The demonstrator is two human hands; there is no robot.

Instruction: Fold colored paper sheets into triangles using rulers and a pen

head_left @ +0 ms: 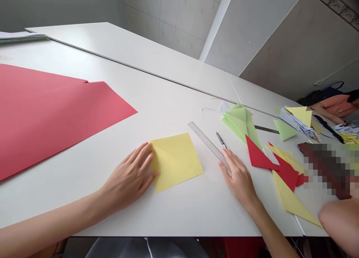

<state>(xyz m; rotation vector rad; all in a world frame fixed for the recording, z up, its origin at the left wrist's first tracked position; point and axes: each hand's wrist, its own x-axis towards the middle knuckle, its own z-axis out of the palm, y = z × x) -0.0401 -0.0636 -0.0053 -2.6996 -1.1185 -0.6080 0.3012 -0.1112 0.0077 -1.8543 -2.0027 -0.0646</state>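
The yellow sheet (179, 161) lies flat on the white table (182, 216) in front of the person, between the two hands; the left hand (138, 170) rests palm down over its left edge, the fingers straight and side by side, the thumb lower on the same edge, the grip not closed around anything; the right hand (238, 177) is at the lower end of a clear ruler (205, 139), its thumb and fingers apart in a loose grip, though I cannot tell how firmly they touch the ruler; a pen (220, 139) points away just beyond its fingertips, beside the ruler and apart from it; farther right are green sheets (238, 122) in an overlapping pile, and nearer, a red triangle (259, 155) among other red and yellow pieces; a large red sheet (61, 114) covers the table's left side; at the far right sits a person in an orange top (338, 105).
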